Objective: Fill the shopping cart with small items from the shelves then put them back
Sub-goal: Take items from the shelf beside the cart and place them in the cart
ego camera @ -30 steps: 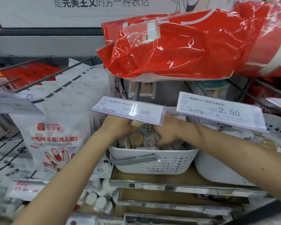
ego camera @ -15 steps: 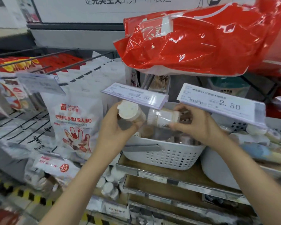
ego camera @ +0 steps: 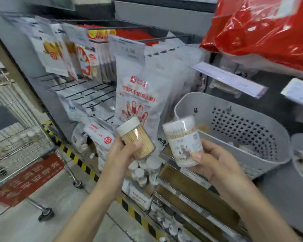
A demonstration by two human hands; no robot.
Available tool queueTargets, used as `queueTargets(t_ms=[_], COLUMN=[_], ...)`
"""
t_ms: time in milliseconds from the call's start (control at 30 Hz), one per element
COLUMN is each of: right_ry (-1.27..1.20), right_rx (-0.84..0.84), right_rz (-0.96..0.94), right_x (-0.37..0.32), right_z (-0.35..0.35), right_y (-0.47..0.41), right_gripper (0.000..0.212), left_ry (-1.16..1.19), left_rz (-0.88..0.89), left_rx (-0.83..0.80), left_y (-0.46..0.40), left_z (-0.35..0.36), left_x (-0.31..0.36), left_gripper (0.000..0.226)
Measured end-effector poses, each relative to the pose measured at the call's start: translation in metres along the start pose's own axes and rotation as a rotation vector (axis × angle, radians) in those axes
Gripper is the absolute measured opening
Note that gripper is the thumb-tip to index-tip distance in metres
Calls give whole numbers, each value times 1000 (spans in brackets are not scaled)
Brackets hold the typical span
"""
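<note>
While both forearms reach forward before the shelf, the left hand grips a white-capped clear toothpick jar and the right hand grips a clear cylindrical swab tub beside the perforated basket.

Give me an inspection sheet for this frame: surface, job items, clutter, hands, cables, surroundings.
Surface: wooden shelf ledge with metal price rail, carrying a grey perforated plastic basket.
Job's things: clear toothpick jar with white cap, tilted; clear labelled tub of thin sticks, roughly upright; wire shopping cart at left.
Clutter: white hanging packs of disposable gloves; red plastic bags above; small white-capped jars on the lower shelf.
Grippers: left hand grips the jar; right hand grips the tub.
Cables: nothing seen.
Surroundings: yellow-black hazard tape; red floor sign.
</note>
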State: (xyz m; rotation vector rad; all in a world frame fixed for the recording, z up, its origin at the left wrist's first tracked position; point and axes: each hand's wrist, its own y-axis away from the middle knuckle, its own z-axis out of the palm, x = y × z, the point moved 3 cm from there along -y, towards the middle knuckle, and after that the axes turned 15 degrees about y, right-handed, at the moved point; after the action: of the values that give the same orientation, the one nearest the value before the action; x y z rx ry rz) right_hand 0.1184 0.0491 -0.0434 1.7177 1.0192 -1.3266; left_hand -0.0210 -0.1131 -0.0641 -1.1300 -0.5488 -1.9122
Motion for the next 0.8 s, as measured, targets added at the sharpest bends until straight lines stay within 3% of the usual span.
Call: queueTargets(t_ms=[67, 167, 367, 467, 633, 800], right_ry=[-82, -222, -421, -533, -564, -500], right_rx=[-82, -243, -506, -535, -623, -572], right_rz=[46, 121, 243, 361, 468, 549], right_x=[4, 9, 15, 24, 26, 42], right_z=[37, 102, 253, 327, 429, 497], right_y=[-16, -41, -79, -97, -128, -184], right_gripper=[66, 90, 88, 100, 94, 77], left_ry=[64, 85, 133, 153, -7, -78], left_rz=[-37, -58, -45, 4, 49, 25], left_rx=[79, 183, 475, 661, 778, 839], left_y=[5, 18, 52, 68, 84, 64], left_z=[-35, -94, -233, -308, -393, -447], left_x=[4, 19, 66, 91, 129, 146], left_gripper=[56, 71, 51, 47, 67, 47])
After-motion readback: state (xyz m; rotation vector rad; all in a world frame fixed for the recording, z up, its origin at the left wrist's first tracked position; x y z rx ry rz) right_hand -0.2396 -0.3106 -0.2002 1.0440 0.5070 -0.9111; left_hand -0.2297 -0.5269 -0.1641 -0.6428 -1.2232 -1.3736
